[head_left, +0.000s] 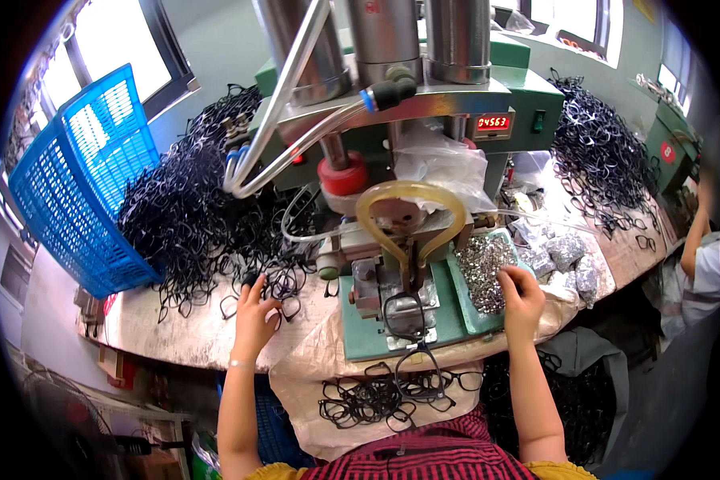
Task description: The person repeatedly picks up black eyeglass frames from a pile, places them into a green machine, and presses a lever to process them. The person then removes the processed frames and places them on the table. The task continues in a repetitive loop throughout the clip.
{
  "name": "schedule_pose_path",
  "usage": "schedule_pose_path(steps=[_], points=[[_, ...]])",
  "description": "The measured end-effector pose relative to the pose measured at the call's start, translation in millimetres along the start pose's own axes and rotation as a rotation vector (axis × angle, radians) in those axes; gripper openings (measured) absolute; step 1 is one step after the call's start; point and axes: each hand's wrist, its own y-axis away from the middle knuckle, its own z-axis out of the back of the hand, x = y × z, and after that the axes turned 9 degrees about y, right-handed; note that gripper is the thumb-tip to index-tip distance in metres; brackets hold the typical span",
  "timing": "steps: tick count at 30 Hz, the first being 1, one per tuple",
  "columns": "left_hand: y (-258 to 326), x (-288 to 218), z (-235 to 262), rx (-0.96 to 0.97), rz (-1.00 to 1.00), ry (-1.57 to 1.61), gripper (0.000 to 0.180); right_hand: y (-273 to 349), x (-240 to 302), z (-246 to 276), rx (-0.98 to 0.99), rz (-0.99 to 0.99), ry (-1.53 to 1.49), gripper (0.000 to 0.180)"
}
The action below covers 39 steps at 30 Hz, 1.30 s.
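Note:
My left hand [253,322] is at the edge of a large heap of black eyeglass frames [192,192]. Its fingers are apart, with loose frames by the fingertips and thumb. On the right, my right hand [523,307] is over the edge of a green tray [474,322] of small shiny metal parts [486,276]. Its thumb and fingers come together in a pinch; anything between them is too small to make out. Between my hands, a black eyeglass frame [424,374] hangs at the front of the green press [360,340], one rim below the yellowish curved tube [413,190].
Several black frames [368,400] lie on the cloth over my lap. A blue plastic basket [80,184] leans at the left. More frames [596,136] are piled at the back right, with silvery bags [566,250] beside the tray. Another person's arm [696,232] shows at far right.

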Motion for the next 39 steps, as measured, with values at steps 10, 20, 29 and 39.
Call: schedule_pose_path(steps=[10,20,29,39], points=[[27,137,-36,-0.497,0.446,0.257,0.028,33,44,26,0.142,0.273,0.106,0.014],[-3,-51,-43,-0.620,0.274,1.105,0.021,27,86,-60,0.318,0.097,-0.401,0.031],[-12,-187,36,-0.652,-0.493,1.105,0.013,33,120,-55,0.427,-0.076,-0.577,0.046],[-20,-218,14,-0.172,-0.886,0.638,0.025,-4,56,-15,0.160,0.471,0.514,0.026]])
